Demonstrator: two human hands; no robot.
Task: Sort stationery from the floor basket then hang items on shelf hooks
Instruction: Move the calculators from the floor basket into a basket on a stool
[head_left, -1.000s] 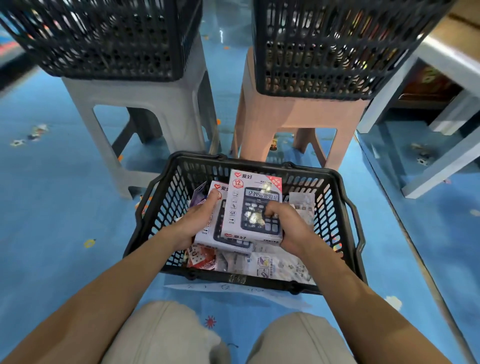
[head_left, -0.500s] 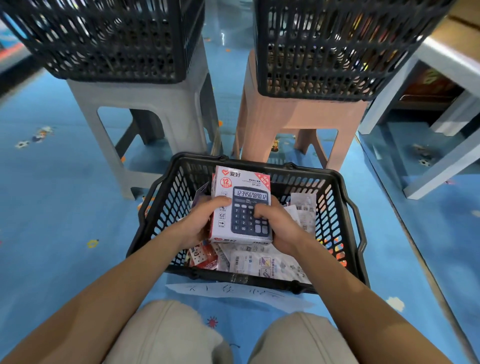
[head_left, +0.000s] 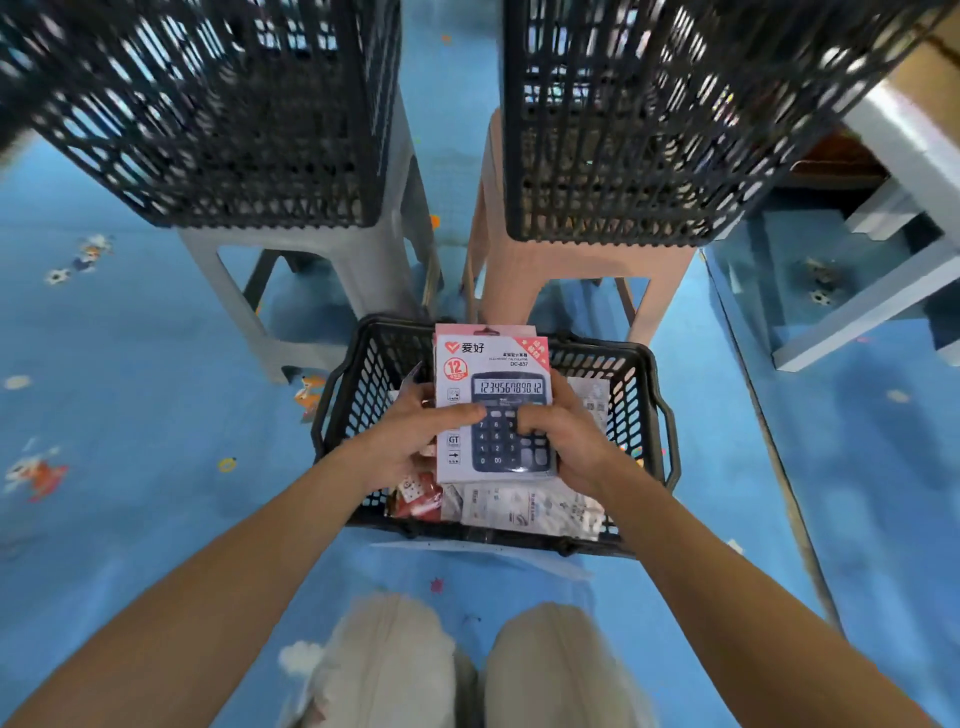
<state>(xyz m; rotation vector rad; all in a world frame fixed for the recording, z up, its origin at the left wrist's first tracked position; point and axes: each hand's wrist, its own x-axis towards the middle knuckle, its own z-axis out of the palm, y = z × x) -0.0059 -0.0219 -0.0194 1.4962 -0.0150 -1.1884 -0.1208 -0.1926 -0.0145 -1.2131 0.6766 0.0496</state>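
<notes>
Blue patterned floor (head_left: 156, 415) fills the view, with one black floor basket (head_left: 660, 415) resting on it. Both hands hold a boxed calculator (head_left: 498, 364) upright just above the floor basket. The left hand (head_left: 410, 441) curls round its left edge with the thumb across the front, and the right hand (head_left: 566, 441) curls round its right edge, thumb also on the front. A thin pink edge behind the box hints at a second box, though I cannot tell for sure. If there is one, it could slide free and drop onto the loose packets (head_left: 519, 509) inside the floor basket, since only the thumbs press the glossy front. Counted: one floor basket, two hands, one calculator box plainly seen. Beyond the floor basket stand two stools, a grey stool (head_left: 374, 270) carrying one black crate (head_left: 234, 130) and a pink stool (head_left: 571, 265) carrying a second black crate (head_left: 675, 130). The packets are too jumbled to count.
</notes>
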